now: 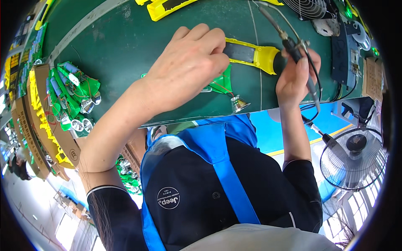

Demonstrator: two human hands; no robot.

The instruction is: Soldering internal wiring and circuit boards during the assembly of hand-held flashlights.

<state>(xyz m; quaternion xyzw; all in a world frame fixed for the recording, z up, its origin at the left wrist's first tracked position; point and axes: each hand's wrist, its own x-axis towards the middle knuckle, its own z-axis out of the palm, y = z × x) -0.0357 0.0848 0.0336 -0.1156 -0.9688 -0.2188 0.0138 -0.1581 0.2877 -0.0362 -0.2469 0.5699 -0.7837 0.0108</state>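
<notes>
Two hands, yours: your left hand point(190, 62) is curled at the left end of one yellow casing half point(266, 58), and what its fingertips pinch is hidden, so can't tell if it grips anything; your right hand point(295, 77) is wrapped around one soldering iron point(291, 47), black handle, cable trailing. The casing half lies on the green bench top point(125, 50), between your hands, dark panel inside. One green-wrapped piece point(224, 81), partly under your left hand, has a red wire and one silver reflector point(238, 104) near the bench edge. At your left, one pile of green-wrapped assemblies point(73, 90) with blue cylinders and several reflectors, overlapping, no exact count. More yellow casings point(171, 8) at the far edge, cut by the frame. Containers: one cardboard box point(69, 140) at left, a row of yellow parts point(39, 111) along its edge, too overlapped to count; its inside isn't clear. On the right: one solder spool point(361, 35), one dark blue equipment box point(345, 62), one round-caged fan point(356, 144) past the bench.
</notes>
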